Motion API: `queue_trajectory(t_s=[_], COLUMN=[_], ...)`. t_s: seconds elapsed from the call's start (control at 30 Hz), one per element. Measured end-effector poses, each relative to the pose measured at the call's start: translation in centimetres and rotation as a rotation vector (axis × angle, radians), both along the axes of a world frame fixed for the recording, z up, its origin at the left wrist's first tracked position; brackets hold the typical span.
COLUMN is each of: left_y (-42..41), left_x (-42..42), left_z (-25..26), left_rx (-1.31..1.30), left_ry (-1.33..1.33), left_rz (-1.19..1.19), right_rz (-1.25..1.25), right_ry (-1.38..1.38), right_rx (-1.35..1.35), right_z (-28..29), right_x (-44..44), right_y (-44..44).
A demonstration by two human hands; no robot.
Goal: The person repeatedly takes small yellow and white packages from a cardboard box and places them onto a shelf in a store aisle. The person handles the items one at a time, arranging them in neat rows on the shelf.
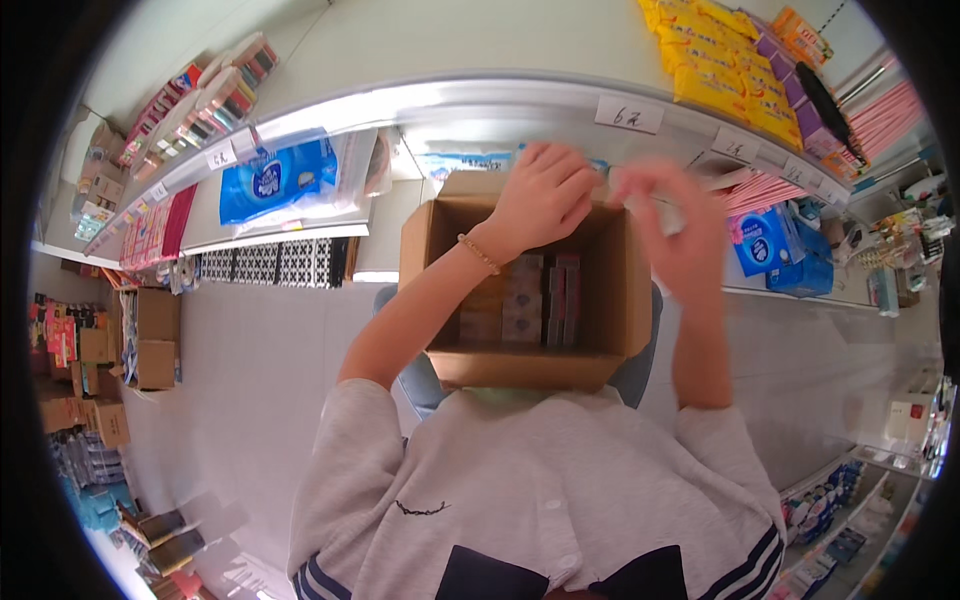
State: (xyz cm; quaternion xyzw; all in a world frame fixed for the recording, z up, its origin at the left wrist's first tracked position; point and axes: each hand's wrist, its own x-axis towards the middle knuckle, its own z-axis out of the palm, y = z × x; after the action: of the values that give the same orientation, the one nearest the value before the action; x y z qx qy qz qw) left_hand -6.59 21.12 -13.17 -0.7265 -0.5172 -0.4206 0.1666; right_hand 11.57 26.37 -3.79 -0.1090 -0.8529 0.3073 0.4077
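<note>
An open cardboard box (525, 369) sits before me over my lap, its flaps spread. Inside, small packaged boxes (523, 300) stand in rows, with thin pink-edged packs (562, 300) to their right. My left hand (547, 195), a beaded bracelet at its wrist, is above the far part of the box with its fingers curled. What it may hold is hidden. My right hand (667, 217) is raised by the far right corner, blurred by motion, thumb and fingers bent. A pale patch shows by its fingers; I cannot tell whether it is something held.
A shelf edge with price tags (628, 115) runs across in front, above the box. Blue packs (274, 180) lie on the lower shelf at left, more blue packs (780, 247) at right. Yellow packets (720, 67) lie above. Cardboard boxes (156, 337) stand at far left.
</note>
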Motion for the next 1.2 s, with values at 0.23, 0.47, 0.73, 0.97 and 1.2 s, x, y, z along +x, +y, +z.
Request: queue_trajectory(t_s=[0.23, 0.47, 0.73, 0.97, 1.2], left_y=[-0.5, -1.4, -3.8, -4.6, -3.7], left_x=[-0.6, -4.6, -3.7, -1.7, -2.3], left_z=[-15.4, -27.4, -32.6, -34.8, -31.9], left_rx=[-1.152, -1.483, -1.557, -1.507, -1.445], left_ry=[0.261, 0.029, 0.243, 0.007, 0.331], left_rz=[-0.019, 0.272, 0.535, 0.536, 0.258], right_rz=[0.089, 0.157, 0.208, 0.212, 0.205], right_ry=[-0.881, -1.070, -1.114, -1.080, -1.077], right_rx=[-0.198, -0.202, -0.193, -0.216, -0.241], right_z=[-19.0, -22.1, -22.4, -22.9, -22.2], right_x=[1.8, 2.9, 2.4, 2.7, 2.8], right_y=[-4.5, -6.3, -6.2, -6.9, -6.7])
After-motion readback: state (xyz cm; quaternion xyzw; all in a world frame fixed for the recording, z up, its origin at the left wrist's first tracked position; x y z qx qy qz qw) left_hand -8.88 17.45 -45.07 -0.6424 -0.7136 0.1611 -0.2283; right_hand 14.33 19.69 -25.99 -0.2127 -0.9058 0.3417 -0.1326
